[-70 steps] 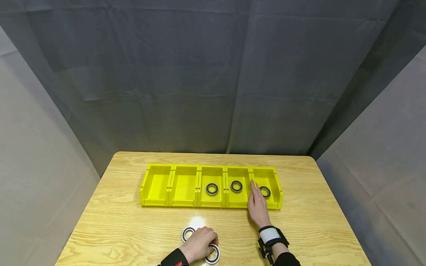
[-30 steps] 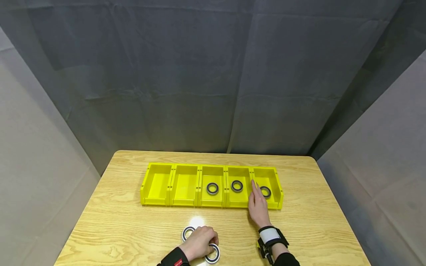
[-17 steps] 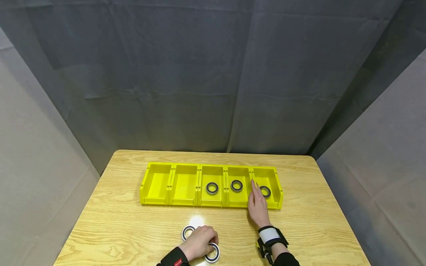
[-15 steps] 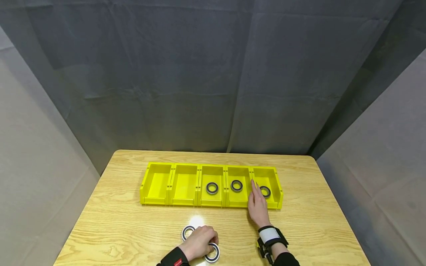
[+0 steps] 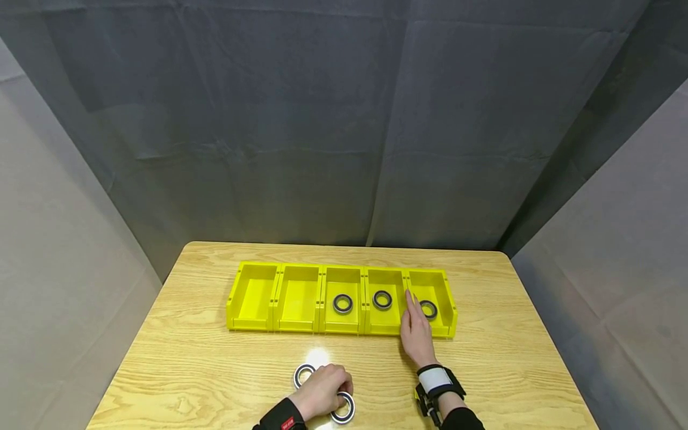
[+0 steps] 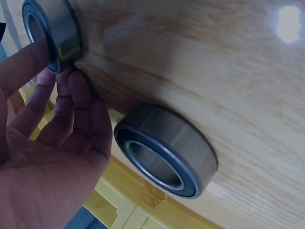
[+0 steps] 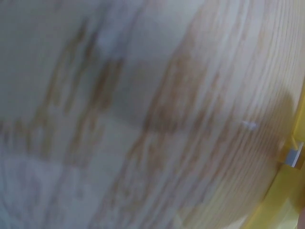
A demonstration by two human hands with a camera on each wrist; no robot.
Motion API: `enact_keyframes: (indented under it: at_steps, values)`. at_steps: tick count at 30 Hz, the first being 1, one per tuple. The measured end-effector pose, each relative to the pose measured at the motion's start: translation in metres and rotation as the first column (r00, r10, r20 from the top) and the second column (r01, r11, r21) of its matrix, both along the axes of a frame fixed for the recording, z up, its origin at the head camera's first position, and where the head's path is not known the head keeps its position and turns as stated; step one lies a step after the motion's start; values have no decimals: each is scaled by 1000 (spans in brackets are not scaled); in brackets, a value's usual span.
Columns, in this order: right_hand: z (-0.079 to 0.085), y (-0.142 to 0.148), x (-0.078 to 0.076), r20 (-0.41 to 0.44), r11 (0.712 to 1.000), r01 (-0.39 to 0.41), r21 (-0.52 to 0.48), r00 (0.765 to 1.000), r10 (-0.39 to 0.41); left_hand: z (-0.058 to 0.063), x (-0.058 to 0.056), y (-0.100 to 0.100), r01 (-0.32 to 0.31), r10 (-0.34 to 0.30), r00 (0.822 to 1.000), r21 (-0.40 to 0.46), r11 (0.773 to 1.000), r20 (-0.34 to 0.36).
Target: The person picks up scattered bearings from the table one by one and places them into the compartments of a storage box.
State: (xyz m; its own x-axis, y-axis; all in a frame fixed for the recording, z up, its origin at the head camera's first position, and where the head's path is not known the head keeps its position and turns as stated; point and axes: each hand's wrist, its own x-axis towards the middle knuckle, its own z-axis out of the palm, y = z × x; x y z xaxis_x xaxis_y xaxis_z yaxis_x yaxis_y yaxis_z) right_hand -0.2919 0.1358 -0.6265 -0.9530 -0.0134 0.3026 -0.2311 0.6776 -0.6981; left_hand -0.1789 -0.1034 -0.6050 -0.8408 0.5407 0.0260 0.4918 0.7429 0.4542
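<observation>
My left hand [image 5: 321, 391] pinches a ball bearing [image 5: 352, 408] near the front of the table; in the left wrist view the thumb reaches into the bore of this bearing [image 6: 66, 36], fingertips against its outer side. Close beside these fingers lies a second bearing [image 6: 183, 136] on the tabletop, partly covered by the hand in the head view. My right hand [image 5: 417, 335] rests with straight fingers over the divider between the two rightmost compartments of the yellow bin row [image 5: 297, 327]. It partly covers the bearing [image 5: 434, 311] in the last compartment.
One bearing [image 5: 342, 312] lies in the middle compartment and another bearing [image 5: 382, 308] in the one right of it. The two left compartments show only bare yellow floors. Grey cloth [image 5: 269, 119] closes off the wooden table [image 5: 510, 358] behind and at both sides.
</observation>
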Motion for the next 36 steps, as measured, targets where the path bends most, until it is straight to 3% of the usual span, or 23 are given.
enact_keyframes:
  at_steps: [36]
  values:
    - [0, 0, 0, -5, 1000, 1, 4, 1000, -1, -3, -2, 0, -11, 11, 1000, 23, 1000, 18]
